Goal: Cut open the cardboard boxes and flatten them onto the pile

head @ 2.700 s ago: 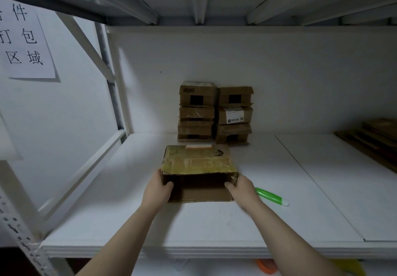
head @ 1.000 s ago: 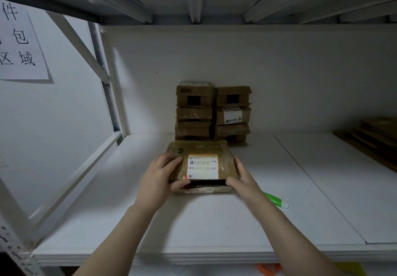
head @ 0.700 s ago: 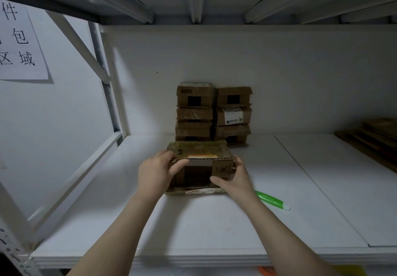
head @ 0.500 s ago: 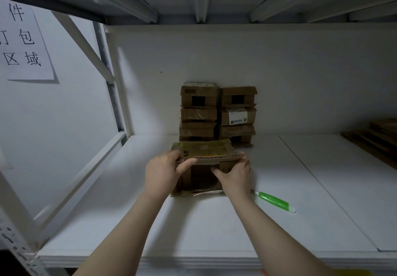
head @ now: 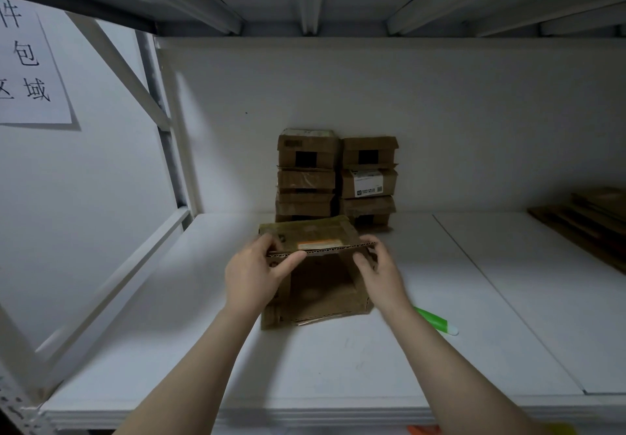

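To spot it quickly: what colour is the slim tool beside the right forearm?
The slim tool: bright green, white-tipped; head view.

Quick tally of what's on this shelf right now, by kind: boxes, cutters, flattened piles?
Held box, gripped by left hand and right hand: 1
Stacked boxes at the back wall: 6
Green cutter: 1
Flattened cardboard pile, far right: 1 (sheets can't be counted)
Total: 9
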